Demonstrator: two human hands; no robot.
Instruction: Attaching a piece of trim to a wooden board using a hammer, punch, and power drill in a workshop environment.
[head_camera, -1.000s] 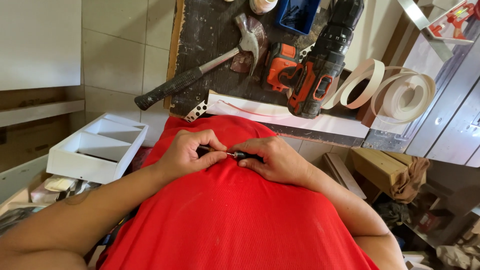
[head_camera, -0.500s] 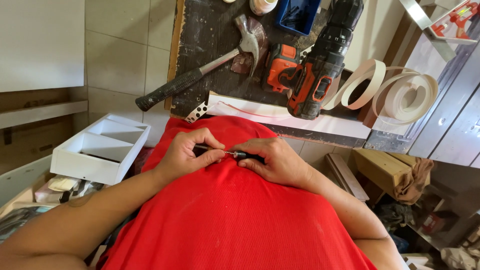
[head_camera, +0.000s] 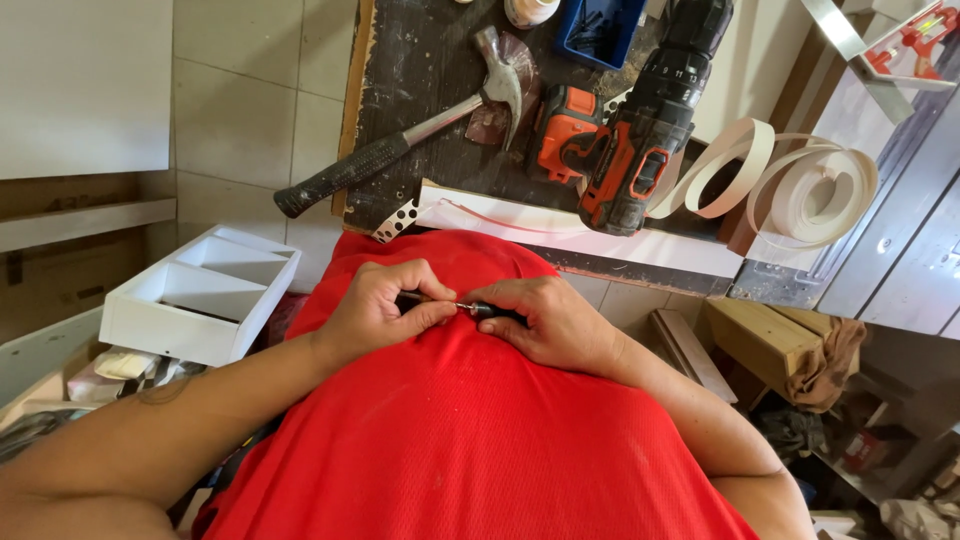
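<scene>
A small dark screwdriver bit (head_camera: 478, 308) with a thin metal tip lies pinched between both hands, just above the red shirt (head_camera: 470, 440). The left hand (head_camera: 385, 305) is curled nearly closed, thumb and fingertips gripping its left end. The right hand (head_camera: 550, 322) is folded over its dark right end, so most of that part is hidden. Farther off on the dark workbench (head_camera: 420, 60) lie a hammer (head_camera: 400, 140) and an orange-and-black drill (head_camera: 630, 150). Coiled white edge tape (head_camera: 800, 185) sits right. A white divided tray (head_camera: 200, 295) sits left.
</scene>
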